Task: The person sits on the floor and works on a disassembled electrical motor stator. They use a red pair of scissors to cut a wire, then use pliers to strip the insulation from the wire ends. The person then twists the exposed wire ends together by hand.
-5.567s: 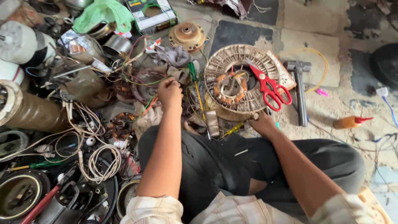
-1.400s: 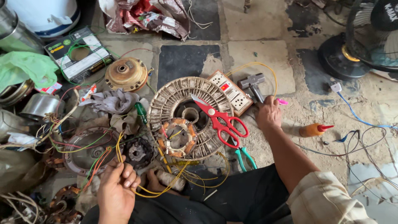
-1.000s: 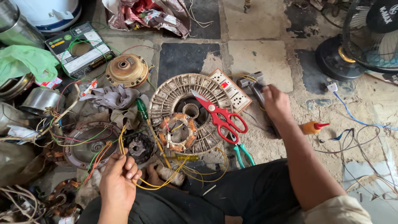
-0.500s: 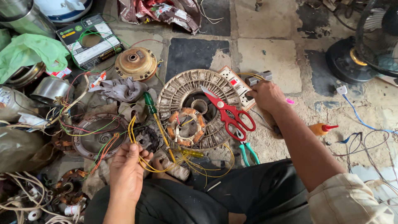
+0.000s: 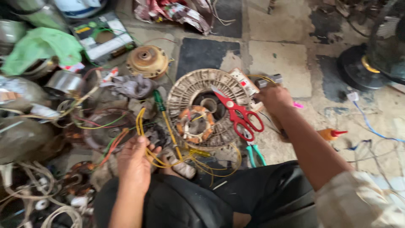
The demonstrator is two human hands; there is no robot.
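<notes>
Head view: two hands work over a heap of old fan parts on a dirty floor.

Around the middle lie red-handled scissors (image 5: 238,115) on top of the round ribbed metal fan motor (image 5: 192,90), a green-handled screwdriver (image 5: 159,101) just left of it, and green-handled pliers (image 5: 254,154) below. A brass-coloured round motor cap (image 5: 147,60) sits higher up, a green cloth (image 5: 42,48) is at upper left, and a small orange bottle with a red tip (image 5: 331,134) is at right. The left hand (image 5: 134,162), at lower left, is curled shut around a bunch of thin yellow wires (image 5: 168,158) that run to the orange coil ring (image 5: 195,126) inside the motor. The right hand (image 5: 274,98), at upper right of the motor, is closed over a grey hammer (image 5: 270,79) beside a white socket strip (image 5: 244,82).
</notes>
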